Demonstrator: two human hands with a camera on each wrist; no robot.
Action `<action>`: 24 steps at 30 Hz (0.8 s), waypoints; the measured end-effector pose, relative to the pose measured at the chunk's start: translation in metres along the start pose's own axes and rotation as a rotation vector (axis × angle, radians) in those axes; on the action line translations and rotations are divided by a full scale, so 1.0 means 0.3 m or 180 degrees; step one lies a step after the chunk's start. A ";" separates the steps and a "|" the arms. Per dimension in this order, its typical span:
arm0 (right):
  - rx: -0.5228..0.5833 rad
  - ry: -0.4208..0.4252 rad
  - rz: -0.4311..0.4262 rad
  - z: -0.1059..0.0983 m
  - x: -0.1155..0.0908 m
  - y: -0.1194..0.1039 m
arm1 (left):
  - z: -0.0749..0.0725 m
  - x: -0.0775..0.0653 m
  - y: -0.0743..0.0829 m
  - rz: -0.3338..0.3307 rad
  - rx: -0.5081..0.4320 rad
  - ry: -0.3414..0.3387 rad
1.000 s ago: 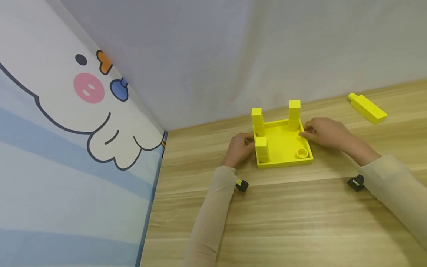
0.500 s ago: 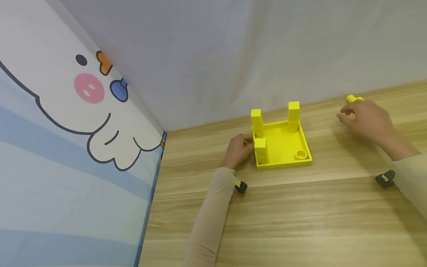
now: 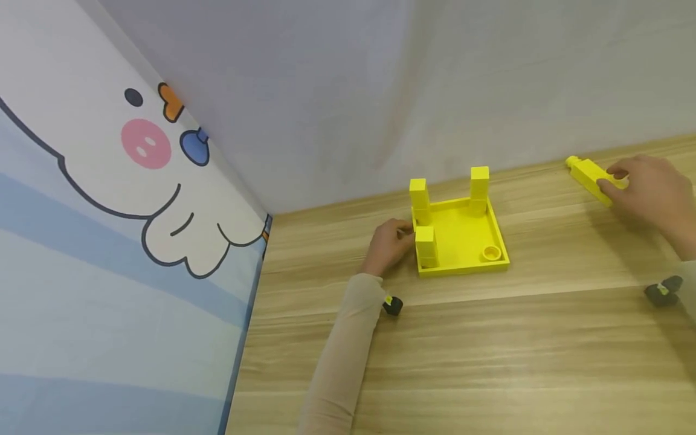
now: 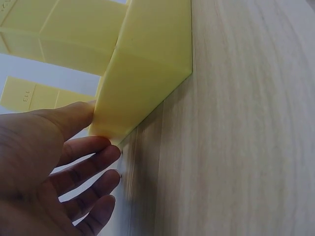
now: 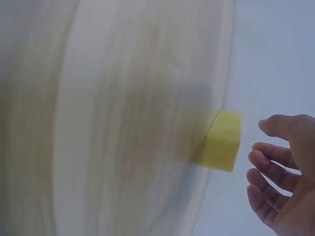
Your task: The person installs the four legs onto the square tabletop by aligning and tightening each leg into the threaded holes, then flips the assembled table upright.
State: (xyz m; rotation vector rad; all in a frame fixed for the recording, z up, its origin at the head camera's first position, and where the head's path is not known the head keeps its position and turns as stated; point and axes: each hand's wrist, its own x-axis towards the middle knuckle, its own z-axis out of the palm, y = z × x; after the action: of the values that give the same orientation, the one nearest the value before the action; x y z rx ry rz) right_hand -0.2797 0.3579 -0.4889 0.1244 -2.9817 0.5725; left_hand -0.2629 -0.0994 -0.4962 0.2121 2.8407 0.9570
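A square yellow tray (image 3: pixel 462 238) with a low rim lies on the table in the head view. Yellow square posts (image 3: pixel 426 243) stand upright in three of its corners; a round socket (image 3: pixel 491 253) shows in the near right corner. My left hand (image 3: pixel 387 244) pinches the tray's left wall (image 4: pixel 147 64) between thumb and forefinger, its other fingers loose. Off to the right lies a loose yellow post (image 3: pixel 587 177) with a threaded-looking end. My right hand (image 3: pixel 655 188) hovers over its plain end. In the right wrist view, a gap separates those fingers from the post.
The wood-grain table (image 3: pixel 462 350) runs back to a pale grey wall or curtain (image 3: pixel 326 109). On the left stands a panel with a cartoon print (image 3: pixel 136 241). A black wrist device (image 3: pixel 393 305) is attached near my left sleeve.
My right hand has left the tray's right side and moved right to the loose post. The left hand stays at the tray's left wall. The tray has hardly moved.
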 end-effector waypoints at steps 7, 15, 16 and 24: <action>-0.0025 -0.0188 0.0178 -0.005 -0.030 0.014 | -0.006 -0.008 0.004 -0.0002 -0.0065 -0.0009; -0.0125 -0.0435 0.0079 0.008 -0.021 0.058 | -0.008 -0.006 0.009 -0.0001 -0.0025 -0.0031; -0.0131 -0.0462 0.0057 0.011 -0.018 0.063 | -0.008 -0.006 0.009 -0.0001 -0.0018 -0.0027; -0.0051 -0.0475 0.0046 0.005 -0.014 0.061 | -0.009 -0.008 0.007 -0.0014 0.0012 -0.0041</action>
State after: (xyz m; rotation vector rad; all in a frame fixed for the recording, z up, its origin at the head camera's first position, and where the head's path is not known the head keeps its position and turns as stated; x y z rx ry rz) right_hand -0.2775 0.3746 -0.4975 0.1509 -3.1331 0.5647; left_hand -0.2610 -0.0997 -0.4928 0.2117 2.8304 0.9463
